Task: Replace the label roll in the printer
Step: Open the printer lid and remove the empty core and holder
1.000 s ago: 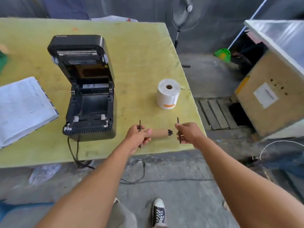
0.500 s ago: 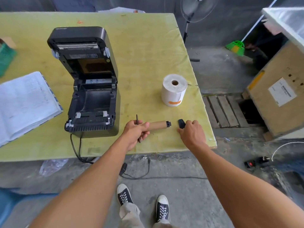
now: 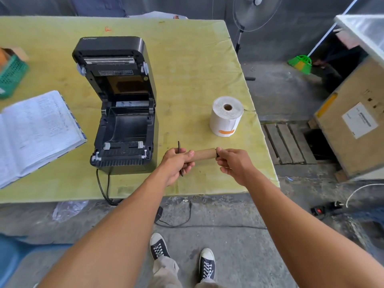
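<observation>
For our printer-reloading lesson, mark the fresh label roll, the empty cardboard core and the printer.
fresh label roll (image 3: 225, 120): head view, its white side wall.
empty cardboard core (image 3: 204, 156): head view, its bare brown middle.
printer (image 3: 126, 129): head view, floor of its open bay.

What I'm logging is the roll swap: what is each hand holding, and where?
The empty cardboard core: the left hand grips its left end, beside a thin black flange; the right hand pinches its right end.

Left hand (image 3: 177, 164) gripping, right hand (image 3: 233, 164) pinching
</observation>
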`<act>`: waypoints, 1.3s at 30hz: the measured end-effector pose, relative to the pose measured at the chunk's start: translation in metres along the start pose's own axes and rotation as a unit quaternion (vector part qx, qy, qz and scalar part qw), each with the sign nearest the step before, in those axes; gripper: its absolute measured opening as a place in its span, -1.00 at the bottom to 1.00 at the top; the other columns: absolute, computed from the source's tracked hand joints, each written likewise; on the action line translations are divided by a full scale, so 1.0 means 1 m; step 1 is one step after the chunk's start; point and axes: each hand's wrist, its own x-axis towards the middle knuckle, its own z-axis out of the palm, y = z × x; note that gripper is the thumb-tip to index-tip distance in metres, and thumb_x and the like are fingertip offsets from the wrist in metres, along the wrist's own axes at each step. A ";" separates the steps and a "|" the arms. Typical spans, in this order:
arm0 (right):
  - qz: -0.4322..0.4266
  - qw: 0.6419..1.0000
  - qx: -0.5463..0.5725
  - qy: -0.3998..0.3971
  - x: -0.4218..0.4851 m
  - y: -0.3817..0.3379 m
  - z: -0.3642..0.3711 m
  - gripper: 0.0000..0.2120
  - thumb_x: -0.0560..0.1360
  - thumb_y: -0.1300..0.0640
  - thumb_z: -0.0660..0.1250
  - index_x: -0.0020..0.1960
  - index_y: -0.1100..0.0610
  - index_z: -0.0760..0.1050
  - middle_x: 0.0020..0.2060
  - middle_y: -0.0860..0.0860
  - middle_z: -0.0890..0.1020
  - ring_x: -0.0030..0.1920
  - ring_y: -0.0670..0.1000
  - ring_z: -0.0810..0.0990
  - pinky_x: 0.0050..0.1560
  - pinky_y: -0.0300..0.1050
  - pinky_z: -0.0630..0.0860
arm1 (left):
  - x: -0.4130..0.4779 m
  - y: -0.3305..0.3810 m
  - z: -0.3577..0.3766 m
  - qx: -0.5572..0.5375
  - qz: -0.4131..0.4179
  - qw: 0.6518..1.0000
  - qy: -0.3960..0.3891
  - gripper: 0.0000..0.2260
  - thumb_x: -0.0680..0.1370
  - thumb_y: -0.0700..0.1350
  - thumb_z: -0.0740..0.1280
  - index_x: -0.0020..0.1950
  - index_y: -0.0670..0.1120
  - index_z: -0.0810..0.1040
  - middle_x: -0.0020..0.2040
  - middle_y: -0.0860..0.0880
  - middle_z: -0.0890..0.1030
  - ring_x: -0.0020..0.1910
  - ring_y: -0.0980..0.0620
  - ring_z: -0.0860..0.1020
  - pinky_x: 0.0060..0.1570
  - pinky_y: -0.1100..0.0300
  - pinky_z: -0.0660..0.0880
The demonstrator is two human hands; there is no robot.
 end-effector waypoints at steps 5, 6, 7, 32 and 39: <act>0.010 0.981 0.119 0.151 0.012 -0.009 -0.010 -0.81 0.64 0.15 0.23 -0.09 0.21 0.50 -0.32 0.12 0.57 -0.37 -0.02 0.55 -0.36 -0.11 0.53 | 0.003 0.003 -0.014 0.024 0.012 0.999 0.023 -0.69 0.52 -0.19 0.41 0.21 -0.18 0.43 -0.08 -0.17 0.60 -0.26 0.04 0.56 -0.31 0.19 0.47; 0.001 0.979 0.099 0.179 0.016 -0.012 -0.017 -0.81 0.65 0.15 0.20 -0.07 0.22 0.50 -0.32 0.11 0.55 -0.37 0.00 0.53 -0.36 -0.11 0.53 | 0.004 0.004 -0.018 0.031 0.013 0.999 0.027 -0.71 0.53 -0.19 0.41 0.20 -0.18 0.45 -0.06 -0.17 0.60 -0.26 0.04 0.56 -0.32 0.20 0.46; -0.011 0.980 0.053 0.190 0.020 -0.013 -0.025 -0.81 0.65 0.15 0.18 -0.02 0.22 0.51 -0.30 0.10 0.54 -0.33 0.00 0.52 -0.34 -0.12 0.53 | 0.005 0.004 -0.021 0.039 0.015 0.999 0.030 -0.73 0.53 -0.19 0.40 0.20 -0.17 0.47 -0.05 -0.16 0.60 -0.26 0.05 0.56 -0.35 0.22 0.46; -0.048 0.997 -0.061 -0.022 0.036 -0.022 0.005 -0.54 0.51 -0.11 0.41 0.16 0.27 0.56 -0.23 0.08 0.54 -0.38 -0.03 0.52 -0.41 -0.19 0.54 | 0.012 0.014 -0.020 -0.012 -0.005 0.999 0.038 -0.86 0.56 -0.18 0.36 0.09 -0.15 0.50 -0.09 -0.12 0.56 -0.32 0.10 0.52 -0.37 0.26 0.44; -0.038 0.996 0.060 -0.061 0.025 -0.019 0.028 -0.76 0.47 0.05 0.49 -0.02 0.20 0.56 -0.31 0.04 0.53 -0.40 -0.07 0.53 -0.40 -0.22 0.50 | 0.010 0.019 0.004 -0.006 0.005 0.999 0.045 -0.91 0.62 -0.12 0.27 0.05 -0.12 0.50 -0.13 -0.11 0.56 -0.36 0.10 0.46 -0.45 0.26 0.34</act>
